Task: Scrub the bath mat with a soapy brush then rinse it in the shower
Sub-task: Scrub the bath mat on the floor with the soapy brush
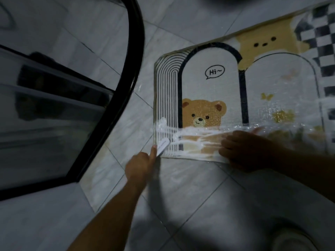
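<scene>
Left grip (143, 165) and right grip (243, 151) at the near edge of a bath mat (208, 84) on the tiled floor (181, 187).
Mat lies flat, long axis running left to far right, bear print (201, 115) upright to the viewer, foam (190, 132) streaked along its near edge. Left thumb touches the corner tag (163, 146), pinch uncertain; right fingers (225, 143) curled, contents hidden.

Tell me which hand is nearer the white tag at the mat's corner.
Left. The left hand has its thumb against the tag's near end; the right hand rests on the soapy mat, well off to the tag's right.
</scene>
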`<state>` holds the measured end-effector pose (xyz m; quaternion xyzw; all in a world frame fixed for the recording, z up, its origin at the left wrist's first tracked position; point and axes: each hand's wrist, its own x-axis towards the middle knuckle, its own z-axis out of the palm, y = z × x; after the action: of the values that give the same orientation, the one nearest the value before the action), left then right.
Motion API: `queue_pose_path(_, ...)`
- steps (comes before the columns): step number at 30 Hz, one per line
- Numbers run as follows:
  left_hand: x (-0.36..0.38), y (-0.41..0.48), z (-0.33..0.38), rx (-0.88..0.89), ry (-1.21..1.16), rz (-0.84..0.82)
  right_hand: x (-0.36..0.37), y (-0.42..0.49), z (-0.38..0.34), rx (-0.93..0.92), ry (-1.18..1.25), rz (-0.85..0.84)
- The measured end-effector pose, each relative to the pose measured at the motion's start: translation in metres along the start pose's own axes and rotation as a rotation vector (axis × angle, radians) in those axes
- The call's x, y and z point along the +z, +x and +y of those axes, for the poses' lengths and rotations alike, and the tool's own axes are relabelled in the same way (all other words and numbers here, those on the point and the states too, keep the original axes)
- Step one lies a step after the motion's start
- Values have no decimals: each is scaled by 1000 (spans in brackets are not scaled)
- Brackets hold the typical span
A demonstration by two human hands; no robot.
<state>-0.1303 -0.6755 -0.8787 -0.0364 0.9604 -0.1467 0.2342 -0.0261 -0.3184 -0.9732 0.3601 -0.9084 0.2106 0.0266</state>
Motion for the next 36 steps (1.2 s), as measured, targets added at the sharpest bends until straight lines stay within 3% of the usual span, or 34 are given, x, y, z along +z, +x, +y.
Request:
queue_pose_path(3, 15, -24, 20, -118, -200, -47, 2, -4, -4, 13, -9, -19)
queue_pose_path(9, -16, 12, 41, -105, -385, -21, -1, 4, 0, 42, -2, 14)
queue_pose_path(15, 16, -58, 27, -263, -776, -304, 4, 4, -2, 46, -19, 24)
queue_pose_path(19, -7, -52, 38, -313, -1005, -477, 5, 6, -2, 53, -9, 32)
queue_pose_path(22, -30, -28, 53, -292, -1022, -444, 2, 7, -2, 58, 10, 32)
queue_pose_path(24, -35, -17, 61, -299, -1158, -434, 3, 8, -2, 53, 1, 37)
queue_pose_path(30, 15, -69, 69, -348, -1496, -581, 5, 5, -1, 59, 4, 47)
queue_pose_path(33, 32, -98, 84, -425, -1574, -605, 5, 7, -3, 40, 13, 77)
queue_pose_path(36, 12, -62, 100, -408, -1478, -566, 6, 8, -1, 38, 8, 82)
